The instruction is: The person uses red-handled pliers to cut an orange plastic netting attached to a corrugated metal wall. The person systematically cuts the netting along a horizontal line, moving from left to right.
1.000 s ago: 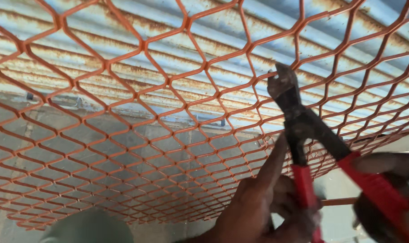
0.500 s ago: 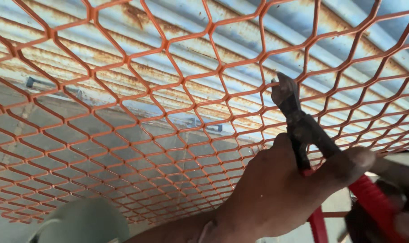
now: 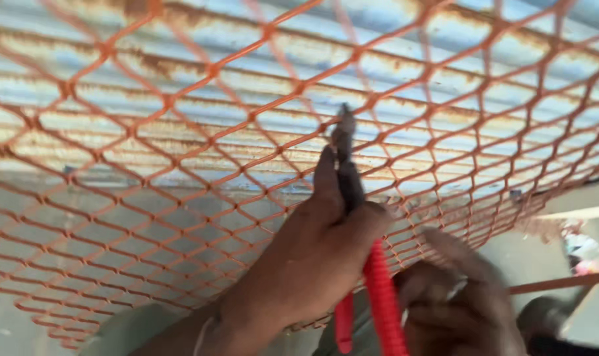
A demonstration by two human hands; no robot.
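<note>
My left hand is wrapped around a pair of pliers with red handles. Its forefinger lies along the dark head. The jaws point up and touch a strand of the orange expanded-metal mesh overhead. My right hand is blurred at the lower right, just beside the red handles, fingers curled. Whether it touches the handles or holds anything is unclear.
Rusty corrugated metal sheeting runs close above the mesh. A thin orange rod sticks out at the right, under the mesh edge. A pale wall shows below the mesh at the left and right.
The pliers have swung leftwards and now stand more upright. My left hand has closed around the head and handles. My right hand has dropped away from the handle end, and the view has shifted.
</note>
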